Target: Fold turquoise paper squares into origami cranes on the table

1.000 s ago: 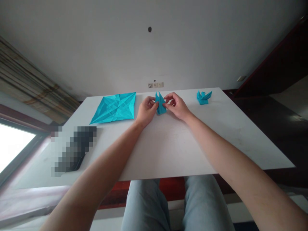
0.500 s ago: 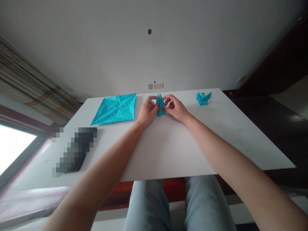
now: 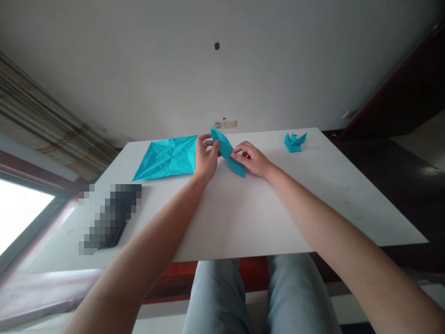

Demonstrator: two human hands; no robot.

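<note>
- Window (image 3: 22, 211) cut off by the left frame edge; striped curtain (image 3: 41, 106) hung in folds above it.
- Dark object (image 3: 116, 215) laid on the near left of the white tabletop (image 3: 239, 218); mostly masked by pixel blocks, so it can't be identified.
- Creased turquoise sheet (image 3: 167, 157) spread flat farther back, covered in a grid of fold lines; right edge partly overlapped in view by the left hand (image 3: 206, 160). Contact between them can't be told.
- Left hand clamped on the upper left part of the folded turquoise paper (image 3: 227, 152); thumb laid on the near face, fingers partly hidden behind.
- Folded paper held between both hands over the far half of the tabletop, long and narrow, slanted from upper left to lower right. Split points shown at the upper end. Whether the lower end is rested on the tabletop can't be told.
- Wall sockets (image 3: 225, 124) mounted in a row on the wall behind.
- Right hand (image 3: 253, 158) pinched on the right edge of the folded paper, thumb and fingertips brought together there, lower down than the left grip.
- Turquoise paper bird (image 3: 294, 143) stood upright at the far right, well apart from the right hand.
</note>
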